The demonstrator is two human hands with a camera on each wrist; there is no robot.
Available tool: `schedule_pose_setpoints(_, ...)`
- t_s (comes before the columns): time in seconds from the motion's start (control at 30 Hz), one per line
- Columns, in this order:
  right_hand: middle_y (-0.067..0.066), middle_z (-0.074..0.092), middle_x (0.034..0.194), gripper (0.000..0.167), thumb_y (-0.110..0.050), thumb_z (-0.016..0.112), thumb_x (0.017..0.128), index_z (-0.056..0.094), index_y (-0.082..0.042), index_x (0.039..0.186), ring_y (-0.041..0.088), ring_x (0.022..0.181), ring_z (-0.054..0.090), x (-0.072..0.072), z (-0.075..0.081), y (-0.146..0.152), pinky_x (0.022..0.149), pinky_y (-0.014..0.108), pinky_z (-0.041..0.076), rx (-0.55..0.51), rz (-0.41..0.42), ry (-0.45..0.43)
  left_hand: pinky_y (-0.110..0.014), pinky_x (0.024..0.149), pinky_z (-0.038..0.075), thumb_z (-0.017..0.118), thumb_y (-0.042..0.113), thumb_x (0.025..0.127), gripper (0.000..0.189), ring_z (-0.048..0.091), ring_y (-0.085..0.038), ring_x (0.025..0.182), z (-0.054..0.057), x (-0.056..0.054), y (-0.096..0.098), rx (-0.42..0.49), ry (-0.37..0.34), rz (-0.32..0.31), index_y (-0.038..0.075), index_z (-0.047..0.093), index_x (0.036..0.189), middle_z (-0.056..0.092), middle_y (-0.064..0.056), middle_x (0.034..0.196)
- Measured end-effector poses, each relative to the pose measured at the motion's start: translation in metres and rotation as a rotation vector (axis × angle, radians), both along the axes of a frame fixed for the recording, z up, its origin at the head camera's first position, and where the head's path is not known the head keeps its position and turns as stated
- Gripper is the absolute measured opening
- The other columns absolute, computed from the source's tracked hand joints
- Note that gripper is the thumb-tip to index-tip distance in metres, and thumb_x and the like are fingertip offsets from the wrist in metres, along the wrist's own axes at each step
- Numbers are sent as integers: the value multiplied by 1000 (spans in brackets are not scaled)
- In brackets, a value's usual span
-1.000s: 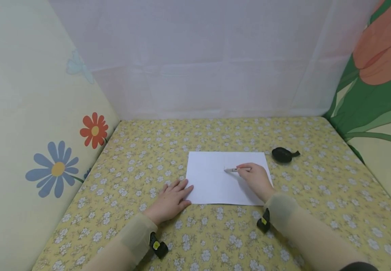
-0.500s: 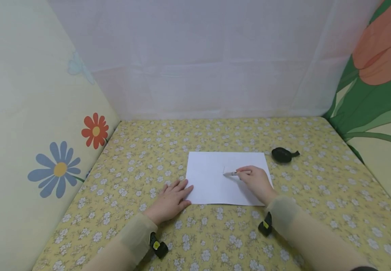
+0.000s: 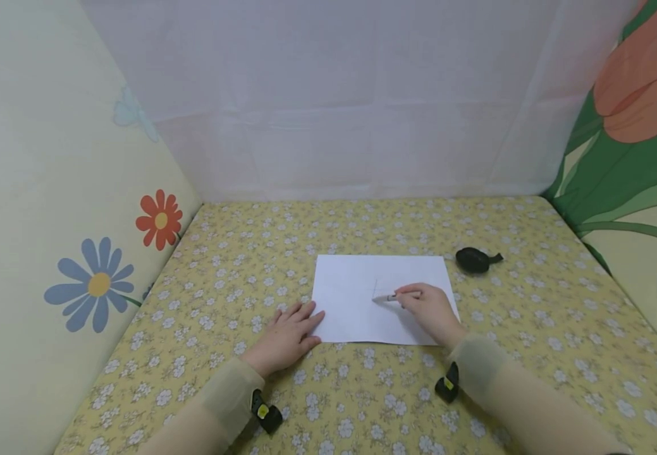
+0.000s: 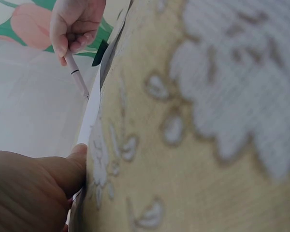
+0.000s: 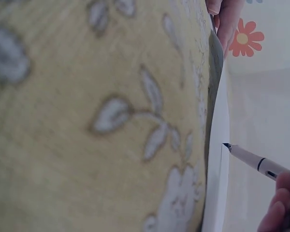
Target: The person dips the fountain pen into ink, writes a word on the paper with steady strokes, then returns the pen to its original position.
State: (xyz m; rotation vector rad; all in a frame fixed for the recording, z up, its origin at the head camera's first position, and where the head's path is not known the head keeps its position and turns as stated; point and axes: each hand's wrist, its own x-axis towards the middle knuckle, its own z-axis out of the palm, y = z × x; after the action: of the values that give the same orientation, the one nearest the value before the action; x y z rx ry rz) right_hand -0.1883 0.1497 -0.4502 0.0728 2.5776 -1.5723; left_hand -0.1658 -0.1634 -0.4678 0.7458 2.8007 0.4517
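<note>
A white sheet of paper (image 3: 346,297) lies flat on the cloth, with a thin upright line and a fainter crossing one near its middle. My right hand (image 3: 429,309) pinches a white fountain pen (image 3: 394,297). In the right wrist view the dark nib of the fountain pen (image 5: 258,163) meets the paper (image 5: 216,179). My left hand (image 3: 286,335) lies with fingers spread, the fingertips resting on the paper's lower left edge. The left wrist view shows the thumb side of that left hand (image 4: 34,186) and, beyond it, the right hand (image 4: 76,26) with the pen.
A small black rounded object with a short stub (image 3: 473,260) sits right of the paper, beyond the right hand. A yellow floral cloth (image 3: 237,253) covers the table. A pale curtain (image 3: 356,126) closes the back, with flower-printed panels on both sides.
My right hand has moved the fountain pen toward me, slightly left, and the upright line on the paper has grown longer. The left hand and paper stay put.
</note>
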Motion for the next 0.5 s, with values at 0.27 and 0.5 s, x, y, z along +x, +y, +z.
schedule_pose_setpoints(0.27,8,62,89,22,-24,62,92,71,-9,106,14,54,33,4,0,-2,51,28,35,-32,8,-22,-61,112,9,49,39,100,55,12,-32,146,-1,0,0,-2,4,2,22,35,151,19,-4,159)
schedule_pose_setpoints(0.5,6,55,75,22,-25,62,92,71,-10,106,14,52,31,7,2,-4,49,28,33,-29,7,-49,-60,113,8,49,40,100,55,11,-31,146,-2,-1,0,-1,4,5,23,35,151,18,-4,160)
